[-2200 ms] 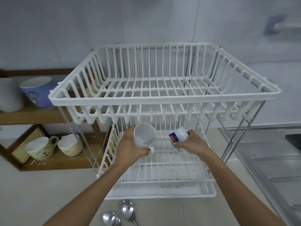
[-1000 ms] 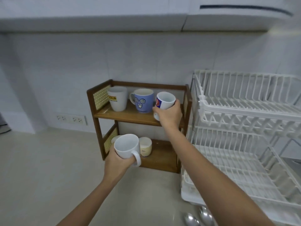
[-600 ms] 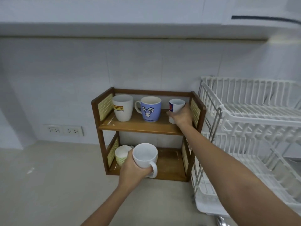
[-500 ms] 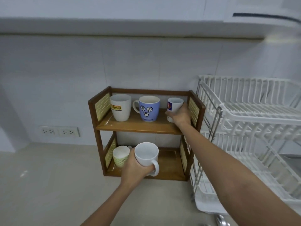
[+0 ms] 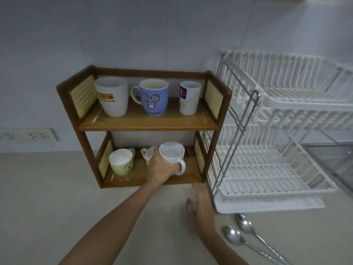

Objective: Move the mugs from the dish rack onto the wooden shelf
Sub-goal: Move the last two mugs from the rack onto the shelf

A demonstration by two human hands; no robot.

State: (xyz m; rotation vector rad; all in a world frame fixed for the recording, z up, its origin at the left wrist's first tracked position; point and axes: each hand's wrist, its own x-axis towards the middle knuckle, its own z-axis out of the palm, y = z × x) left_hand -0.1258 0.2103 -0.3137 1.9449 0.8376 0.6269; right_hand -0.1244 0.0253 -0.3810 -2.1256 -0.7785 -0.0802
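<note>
My left hand grips a plain white mug inside the lower level of the wooden shelf, at its right side, handle pointing right. My right hand hovers open over the counter below the shelf, holding nothing. On the upper level stand a large white mug with a yellow label, a blue mug with a cartoon face and a small white mug with a red and blue logo. The lower level also holds a green patterned cup and a cream cup, partly hidden by my hand.
The white two-tier dish rack stands right of the shelf, both tiers without mugs. Two metal spoons lie on the counter in front of it. A wall socket strip is at the left, a steel sink edge at far right.
My right hand let go of the small logo mug on the upper level and dropped to the counter. My left hand moved the white mug forward into the lower level.
</note>
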